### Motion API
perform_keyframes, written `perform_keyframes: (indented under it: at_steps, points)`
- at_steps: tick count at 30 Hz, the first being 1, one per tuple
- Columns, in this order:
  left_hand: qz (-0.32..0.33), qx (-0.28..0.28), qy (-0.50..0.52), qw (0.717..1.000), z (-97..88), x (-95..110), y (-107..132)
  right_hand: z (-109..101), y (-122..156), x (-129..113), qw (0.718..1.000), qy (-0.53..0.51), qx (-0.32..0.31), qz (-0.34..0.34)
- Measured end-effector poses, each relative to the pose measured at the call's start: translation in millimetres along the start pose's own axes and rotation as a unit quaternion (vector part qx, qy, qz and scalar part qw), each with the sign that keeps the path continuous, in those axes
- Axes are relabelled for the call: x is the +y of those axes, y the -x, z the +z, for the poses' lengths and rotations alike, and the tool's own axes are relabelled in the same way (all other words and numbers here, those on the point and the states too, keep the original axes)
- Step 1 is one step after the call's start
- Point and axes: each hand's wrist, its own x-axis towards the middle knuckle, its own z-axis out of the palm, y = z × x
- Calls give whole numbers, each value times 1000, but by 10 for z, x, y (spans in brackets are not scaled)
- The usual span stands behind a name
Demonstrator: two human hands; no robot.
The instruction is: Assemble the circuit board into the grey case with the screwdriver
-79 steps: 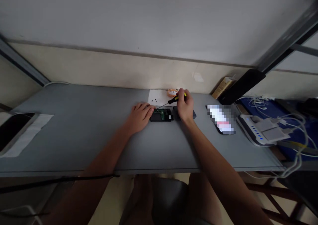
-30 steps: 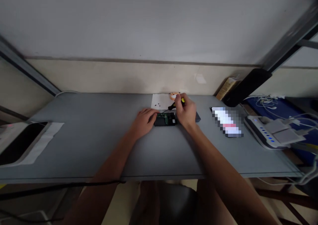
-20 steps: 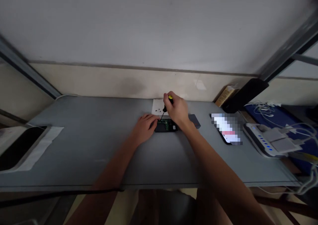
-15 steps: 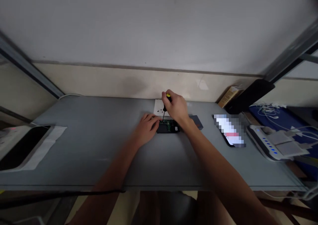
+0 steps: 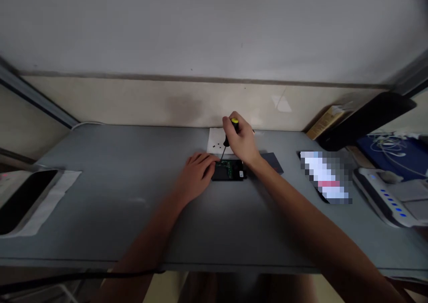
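A small black device with a bare green circuit board (image 5: 230,170) lies on the grey table (image 5: 133,178). My left hand (image 5: 198,171) rests flat against the device's left end, fingers together. In my right hand (image 5: 243,143) is a black screwdriver with a yellow cap (image 5: 230,133), held nearly upright with its tip down on the board's left part. Behind them lies a white paper (image 5: 214,141) with several tiny black screws on it. A dark flat cover (image 5: 273,162) lies to the right of the device.
A phone (image 5: 326,177) lies at the right, with a white charger showing blue lights (image 5: 384,196) beyond it. A black slanted object (image 5: 364,118) and a tan box (image 5: 326,122) lean by the wall. At the far left a dark-screened device (image 5: 20,198) sits on white paper.
My right hand swung the screwdriver from lying slanted to nearly upright, its tip coming onto the board's left side. The left hand stayed on the device. The camera shifted left.
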Motion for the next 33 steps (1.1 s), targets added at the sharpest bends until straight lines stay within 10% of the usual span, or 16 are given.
perform_keyframes:
  at_steps: [10,33]
  points:
    - [-18,-28,0,999,-25,11,18,109,2,-43,931,-330,-85,130]
    - [-7,-61,-13,998,-63,45,33,124,1,-54,945,-279,0,168]
